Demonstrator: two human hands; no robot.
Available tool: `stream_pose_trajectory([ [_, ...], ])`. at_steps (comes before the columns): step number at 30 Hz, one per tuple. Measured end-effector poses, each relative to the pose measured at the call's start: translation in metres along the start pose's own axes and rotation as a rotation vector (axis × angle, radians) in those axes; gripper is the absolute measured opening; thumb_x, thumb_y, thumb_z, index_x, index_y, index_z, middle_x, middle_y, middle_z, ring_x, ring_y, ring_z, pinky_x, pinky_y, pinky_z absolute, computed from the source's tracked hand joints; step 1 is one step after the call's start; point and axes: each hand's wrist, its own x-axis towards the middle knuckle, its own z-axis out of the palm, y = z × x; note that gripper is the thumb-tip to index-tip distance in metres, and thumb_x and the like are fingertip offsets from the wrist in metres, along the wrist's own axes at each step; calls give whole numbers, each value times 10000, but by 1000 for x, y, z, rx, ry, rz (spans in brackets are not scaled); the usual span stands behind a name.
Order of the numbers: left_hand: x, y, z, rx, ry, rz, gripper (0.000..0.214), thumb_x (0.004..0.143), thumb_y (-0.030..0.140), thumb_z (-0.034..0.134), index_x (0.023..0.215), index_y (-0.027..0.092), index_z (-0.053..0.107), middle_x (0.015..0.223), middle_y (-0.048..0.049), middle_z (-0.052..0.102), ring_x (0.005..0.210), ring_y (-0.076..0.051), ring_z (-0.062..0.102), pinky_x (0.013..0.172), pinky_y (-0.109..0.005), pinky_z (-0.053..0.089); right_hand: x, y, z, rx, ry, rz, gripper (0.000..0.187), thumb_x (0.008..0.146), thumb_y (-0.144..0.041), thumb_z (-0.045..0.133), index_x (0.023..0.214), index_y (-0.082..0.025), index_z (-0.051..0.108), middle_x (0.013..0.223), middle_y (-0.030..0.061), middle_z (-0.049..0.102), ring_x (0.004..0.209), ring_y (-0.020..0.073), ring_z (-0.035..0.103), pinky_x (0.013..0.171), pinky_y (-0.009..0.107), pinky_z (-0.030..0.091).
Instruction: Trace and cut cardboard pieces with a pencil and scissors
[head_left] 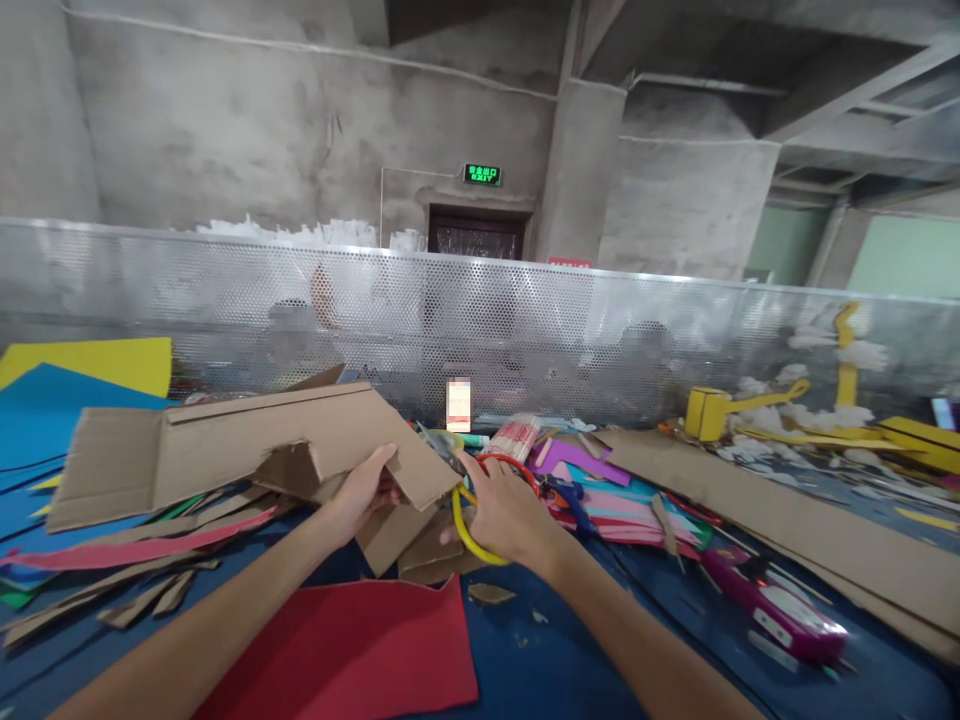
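My left hand (366, 492) grips a large folded piece of brown cardboard (240, 435) near its right end, thumb on top. The cardboard is raised above the table and has a ragged notch in its lower edge. In my right hand (506, 505) is a pair of scissors (476, 548) with a yellow handle loop, close to the cardboard's right corner. The blades are mostly hidden, so I cannot tell whether they touch it. A red loop (514, 462) shows just behind my right hand. Under my forearms lies a red sheet (352, 650).
Cardboard strips (176, 590) and blue sheets (45, 420) lie at left. At right are a purple glue gun (780, 610), a long cardboard strip (757, 500), coloured sheets (630, 510) and a yellow construction (706, 413). A perforated metal screen (217, 300) runs along the back.
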Motion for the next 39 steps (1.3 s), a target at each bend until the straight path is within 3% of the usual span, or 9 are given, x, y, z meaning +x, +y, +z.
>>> stream_pose_trajectory([
  [7, -5, 5, 3, -56, -19, 57, 229, 838, 349, 562, 712, 158, 571, 519, 13, 556, 401, -92, 460, 428, -202, 426, 3, 6, -4, -71, 31, 25, 938, 811, -638, 582, 1554, -199, 215, 1239, 198, 526, 1169, 374, 476, 948, 456, 386],
  [13, -1, -5, 3, 35, 53, 38, 243, 872, 353, 564, 916, 135, 663, 786, -81, 728, 637, -182, 666, 583, -271, 553, 0, 5, -7, -52, -13, -5, 921, 796, -575, 626, 1549, -200, 250, 1241, 193, 544, 1175, 363, 478, 983, 447, 361],
  [19, 1, 3, 1, 54, 153, 12, 226, 875, 311, 589, 977, 136, 689, 929, -114, 756, 759, -217, 718, 644, -296, 586, -2, 3, -14, -4, -50, 2, 938, 781, -613, 611, 1543, -187, 270, 1307, 216, 524, 1205, 376, 485, 970, 456, 379],
  [28, 0, 16, -3, 101, 139, -7, 188, 843, 288, 631, 909, 135, 718, 859, -136, 760, 740, -255, 724, 652, -345, 604, 0, 10, -20, -16, -72, 10, 953, 736, -604, 652, 1524, -190, 315, 1325, 220, 525, 1222, 404, 487, 962, 496, 389],
  [35, -1, 16, 6, 23, 79, -101, 189, 867, 257, 565, 952, 136, 681, 934, -135, 755, 785, -227, 722, 642, -283, 585, 1, -4, -12, -36, -51, 37, 862, 796, -519, 616, 1524, -178, 304, 1286, 230, 538, 1210, 398, 478, 936, 481, 400],
  [39, -4, 18, 10, -40, 38, -108, 185, 851, 240, 573, 991, 154, 658, 962, -118, 753, 793, -196, 723, 674, -269, 589, 5, -11, -9, -22, -18, 23, 893, 822, -519, 585, 1548, -152, 215, 1285, 225, 527, 1204, 369, 481, 953, 460, 387],
])
